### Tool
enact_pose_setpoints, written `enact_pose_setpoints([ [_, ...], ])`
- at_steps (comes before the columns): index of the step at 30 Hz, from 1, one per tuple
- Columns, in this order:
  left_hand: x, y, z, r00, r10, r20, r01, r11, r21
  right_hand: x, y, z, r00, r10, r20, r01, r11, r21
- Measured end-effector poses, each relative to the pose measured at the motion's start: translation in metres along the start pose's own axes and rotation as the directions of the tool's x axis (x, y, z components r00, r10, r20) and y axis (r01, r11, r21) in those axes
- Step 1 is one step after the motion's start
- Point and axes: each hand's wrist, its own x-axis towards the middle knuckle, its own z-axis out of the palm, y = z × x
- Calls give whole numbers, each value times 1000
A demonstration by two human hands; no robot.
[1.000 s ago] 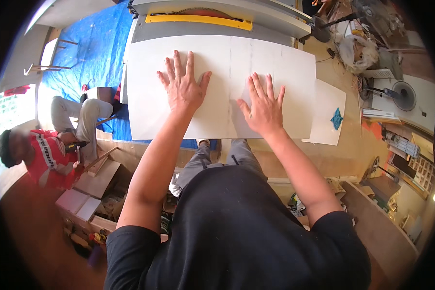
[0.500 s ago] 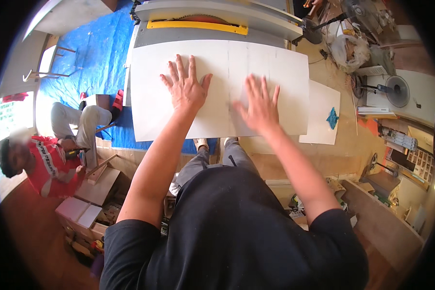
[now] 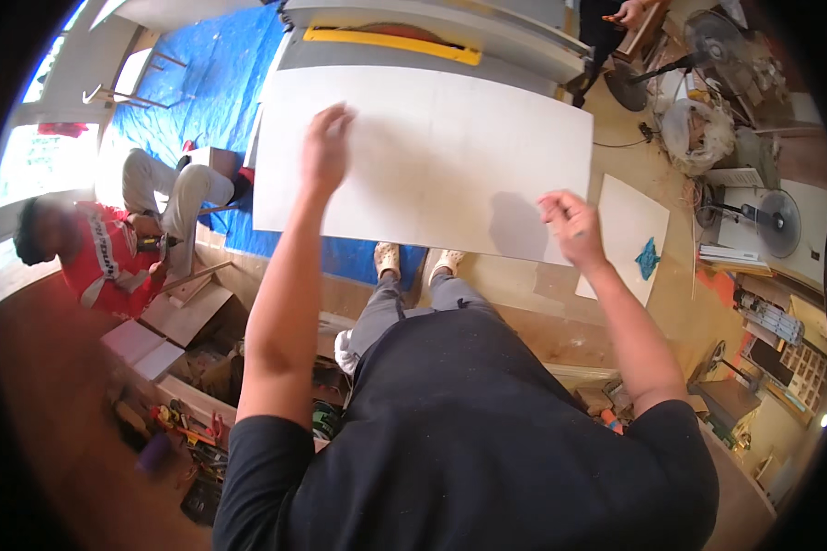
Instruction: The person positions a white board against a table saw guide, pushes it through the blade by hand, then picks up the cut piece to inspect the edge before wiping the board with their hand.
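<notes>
A large white panel point(image 3: 413, 156) lies flat across the grey table saw point(image 3: 340, 57), close in front of me. My left hand point(image 3: 328, 147) is over the panel's left part, raised off it, with its fingers bent and smeared by motion. Near the panel's right front corner hovers my right hand point(image 3: 574, 228), fingers loosely curved and apart, with nothing in them. A shadow falls on the panel to the left of that hand. Beyond the far edge of the panel sit the saw's yellow insert point(image 3: 395, 42) and part of the round blade point(image 3: 386, 30).
A seated person point(image 3: 110, 248) in red at the left holds a drill-like tool point(image 3: 161, 243). Another person's hand point(image 3: 629, 13) shows at the top right. A smaller white board point(image 3: 625, 230) with a teal cloth point(image 3: 648, 260) lies right. Fans point(image 3: 776, 223) stand farther right; a blue tarp point(image 3: 202, 92) covers floor at left.
Both hands have come up off the panel, where they lay with fingers spread. The right hand has moved right and nearer; the left fingers have curled. Pencil-like lines seen on the panel no longer show.
</notes>
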Motion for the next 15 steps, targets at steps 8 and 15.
enact_pose_setpoints([
  [8, -284, 30, -155, 730, -684, -1, 654, 698, 291, -107, -106, -56, 901, -2, 434, -179, 909, 376],
  [15, -220, 236, -105, 822, -368, 434, 446, 891, -89, -144, 7, -130, 610, 567, 553, -74, 736, -673],
])
